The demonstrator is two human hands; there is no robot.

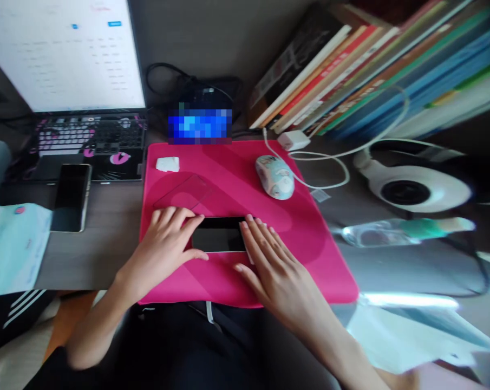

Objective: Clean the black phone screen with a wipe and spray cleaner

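Observation:
A black phone (219, 234) lies screen-up across the near middle of a pink mat (309, 254). My left hand (167, 244) rests on the mat at the phone's left end, with its fingers stretched over that end and its thumb along the near edge. My right hand (269, 260) lies flat, fingers together, over the phone's right end, and something white shows under its fingers. A transparent plastic sheet (185, 194) lies on the mat just beyond the phone. A small white folded wipe (167, 164) sits at the mat's far left corner.
A patterned computer mouse (274, 176) sits at the mat's far right. An open laptop (74, 81) and a second dark phone (71, 196) lie to the left, leaning books (370, 65) at the back right, white headphones (415, 187), a white charger cable (330, 157) and papers (9, 246) around.

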